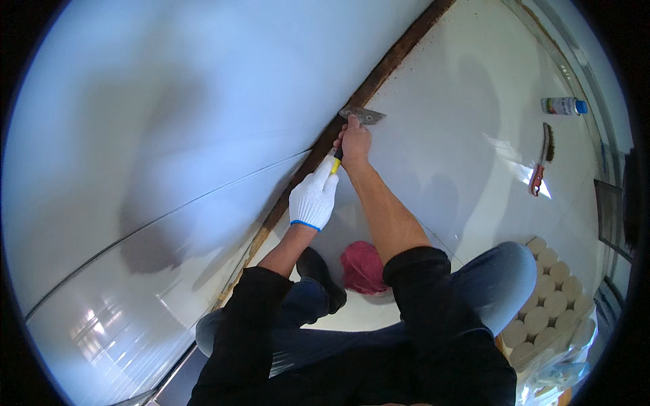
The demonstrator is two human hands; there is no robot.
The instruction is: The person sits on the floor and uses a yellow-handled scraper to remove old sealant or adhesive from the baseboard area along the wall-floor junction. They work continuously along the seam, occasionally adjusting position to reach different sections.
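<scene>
Both my hands grip one long-handled scraper, whose wide metal blade [369, 116] lies across a rusty brown strip [401, 48] where the wall meets the floor. My left hand [314, 195], in a white knit glove with a blue cuff edge, holds the yellow rear end of the handle [335, 166]. Bare, my right hand [356, 143] closes on the black part just behind the blade, a finger resting on the metal. The blade's far corner reaches over the pale floor tile [431, 127].
A crumpled red cloth [363, 268] lies between my feet. To the right are a wire brush [543, 160] with a red handle and a can with a blue cap [563, 106], lying on its side. White rolls [548, 299] in clear plastic stand beside my knee. The glossy wall [177, 127] rises left.
</scene>
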